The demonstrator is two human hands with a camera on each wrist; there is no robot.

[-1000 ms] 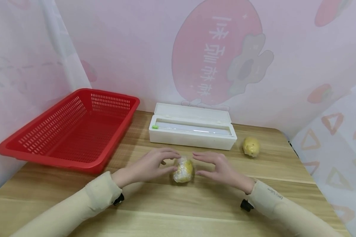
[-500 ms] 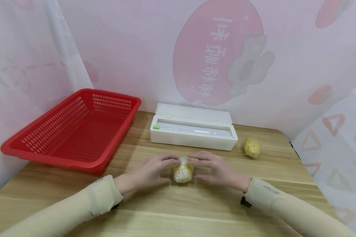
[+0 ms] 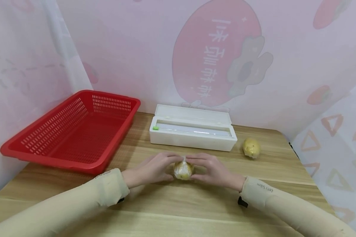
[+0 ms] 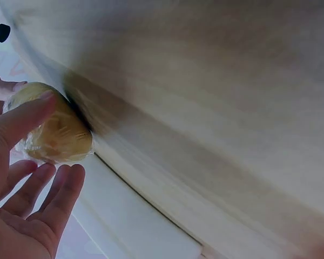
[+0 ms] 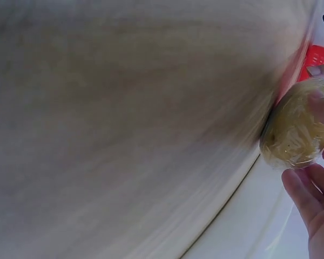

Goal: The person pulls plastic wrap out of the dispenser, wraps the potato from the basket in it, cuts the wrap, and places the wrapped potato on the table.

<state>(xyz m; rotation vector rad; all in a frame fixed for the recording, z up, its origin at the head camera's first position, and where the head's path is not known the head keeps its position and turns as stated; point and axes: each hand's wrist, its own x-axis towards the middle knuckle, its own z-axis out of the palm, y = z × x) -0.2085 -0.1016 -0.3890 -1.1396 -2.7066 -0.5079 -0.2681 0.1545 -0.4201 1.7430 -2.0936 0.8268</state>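
A yellowish potato (image 3: 183,170) wrapped in clear cling film sits on the wooden table, between the two hands. The left hand (image 3: 155,167) holds it from the left; in the left wrist view its thumb (image 4: 29,116) lies across the potato (image 4: 56,129) and its other fingers curve around the far side. From the right, the right hand (image 3: 215,169) holds it too, with thumb and fingers bent about the wrapped potato (image 5: 297,127). In the head view, the index fingertips of both hands meet at the film on top.
Behind the hands stands a white cling film box (image 3: 192,141) with its lid up, a film roll inside and a green slider (image 3: 155,128). A second wrapped potato (image 3: 251,147) lies to its right. The red plastic basket (image 3: 106,161) stands at the left.
Both hands have closed in on the wrapped potato from either side, where gaps showed before. The potato has turned slightly in place. Basket, film box and second potato stay put.
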